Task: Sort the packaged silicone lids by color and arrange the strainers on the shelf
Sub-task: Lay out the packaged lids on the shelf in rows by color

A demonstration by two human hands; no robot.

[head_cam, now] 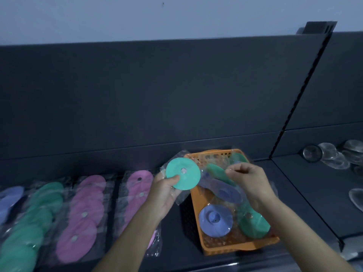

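My left hand (164, 190) grips a green silicone lid (183, 173) in a clear bag, held up just left of the orange basket (231, 247). Over the basket, my right hand (248, 178) pinches the clear wrap of another packaged lid, a blue one (225, 190) hanging below my fingers. More lids lie in the basket: a blue one (215, 219) and a green one (254, 225). On the shelf to the left lie rows of packaged lids: blue (10, 197), green (33, 218) and two pink rows (82, 214) (137, 185).
Metal strainers (332, 156) lie in a loose group on the neighbouring shelf section at far right, beyond a slotted black upright (290, 114). The dark back panel (137, 95) rises behind the shelf. Another strainer (356, 197) sits near the right edge.
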